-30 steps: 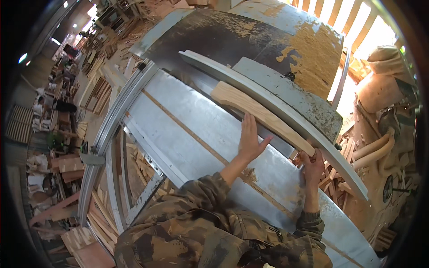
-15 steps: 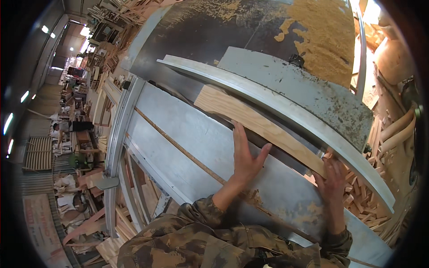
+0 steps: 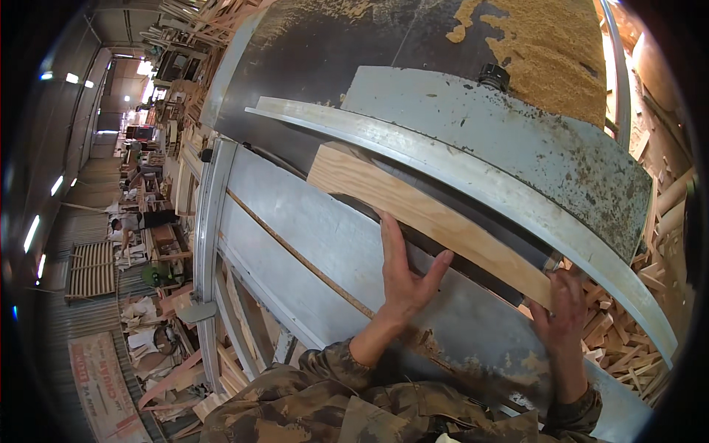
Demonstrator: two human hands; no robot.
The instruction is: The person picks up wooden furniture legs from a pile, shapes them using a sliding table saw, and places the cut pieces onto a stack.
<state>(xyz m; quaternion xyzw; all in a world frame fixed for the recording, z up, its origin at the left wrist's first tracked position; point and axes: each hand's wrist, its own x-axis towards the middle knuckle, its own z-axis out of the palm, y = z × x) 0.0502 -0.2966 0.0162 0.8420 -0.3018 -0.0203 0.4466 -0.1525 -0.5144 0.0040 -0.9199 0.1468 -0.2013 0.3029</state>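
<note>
Works over a pale metal table [image 3: 295, 221], with sawdust [image 3: 550, 66] beyond the left hand [image 3: 408, 288] and a cluttered workshop [image 3: 151, 240] to its left. Holds that hand open, fingertips against the wooden piece [image 3: 436, 221]; curls the right hand [image 3: 563, 314] at its end, cannot tell if clamped. Has it lying just ahead of the left hand, slanting lengthwise down to the right.

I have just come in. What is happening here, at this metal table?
A person is handling a long piece of wood with bare hands. The left hand, open, is at its near edge; the right hand holds its right end. The wood lies along the near side of a metal rail, beyond the pale metal table. Sawdust lies beyond the rail.
</note>
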